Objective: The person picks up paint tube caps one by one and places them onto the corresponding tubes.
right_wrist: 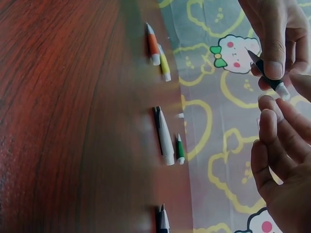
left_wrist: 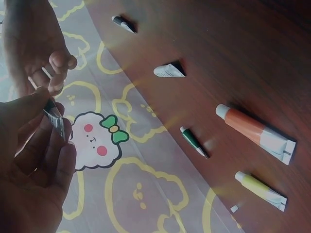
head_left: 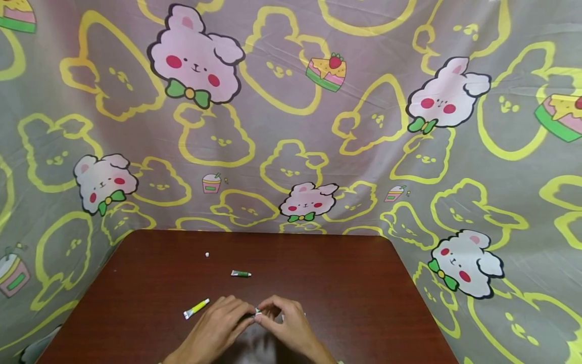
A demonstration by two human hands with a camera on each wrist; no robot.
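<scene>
Both hands meet low in the middle of the head view, over the near part of the table. My left hand (head_left: 220, 321) holds a small dark paint tube (right_wrist: 265, 68) with a white cap (right_wrist: 282, 91), pinched between thumb and fingers. In the left wrist view the silvery crimped end of this tube shows along the fingers. My right hand (head_left: 291, 321) has thumb and forefinger together at the cap end, pinching the cap. Its other fingers are bent, with small gaps between them. Left of the left hand lies a yellow paint tube (head_left: 196, 308).
A green paint tube (head_left: 241, 274) and a loose white cap (head_left: 206, 255) lie farther back on the brown table (head_left: 341, 263). An orange tube (left_wrist: 248, 128), a white tube (left_wrist: 169, 71) and another dark tube (left_wrist: 124, 23) lie there too. A patterned cloth (head_left: 291, 126) hangs behind.
</scene>
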